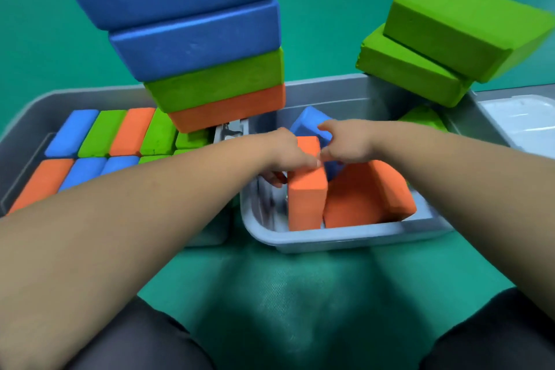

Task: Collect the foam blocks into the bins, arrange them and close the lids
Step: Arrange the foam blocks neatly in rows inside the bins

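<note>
Orange foam block (307, 198), upright on end at 7 o'clock inside right bin (330, 240), gripped at top end by curled fingers of left hand (285, 149) and right hand (345, 143); likely light, soft, non-slip: hold across 2 broad faces near top, squeezing gently to avoid dents.

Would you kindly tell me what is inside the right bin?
An upright orange block held by the left hand and right hand, a tilted orange block, a blue block and green block behind. Anything beneath them is covered.
</note>
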`<move>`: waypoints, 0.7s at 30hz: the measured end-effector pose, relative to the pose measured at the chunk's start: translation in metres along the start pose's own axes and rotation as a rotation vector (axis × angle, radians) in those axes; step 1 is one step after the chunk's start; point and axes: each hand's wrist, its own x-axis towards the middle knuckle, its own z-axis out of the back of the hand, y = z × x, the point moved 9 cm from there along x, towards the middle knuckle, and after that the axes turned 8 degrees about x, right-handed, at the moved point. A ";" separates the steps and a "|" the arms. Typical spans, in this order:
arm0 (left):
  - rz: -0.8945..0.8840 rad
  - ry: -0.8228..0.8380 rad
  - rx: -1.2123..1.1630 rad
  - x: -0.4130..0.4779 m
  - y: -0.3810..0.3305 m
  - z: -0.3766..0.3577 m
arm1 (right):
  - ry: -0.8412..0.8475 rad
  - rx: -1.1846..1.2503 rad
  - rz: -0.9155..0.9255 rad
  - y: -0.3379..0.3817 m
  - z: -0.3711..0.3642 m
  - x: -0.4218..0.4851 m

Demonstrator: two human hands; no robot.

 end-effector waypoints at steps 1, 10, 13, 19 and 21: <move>-0.010 0.086 -0.195 0.000 -0.001 -0.009 | -0.019 0.064 -0.012 -0.002 0.003 0.001; -0.356 -0.035 0.642 0.006 -0.004 0.007 | 0.216 0.358 -0.243 -0.020 -0.048 0.001; -0.386 -0.109 0.872 0.013 0.006 0.012 | 0.243 0.330 -0.232 -0.004 -0.055 0.003; -0.377 -0.186 0.956 0.016 0.016 0.030 | 0.188 0.330 -0.191 0.019 -0.048 0.010; -0.375 -0.207 0.908 0.015 0.017 0.039 | 0.195 0.360 -0.191 0.021 -0.048 0.011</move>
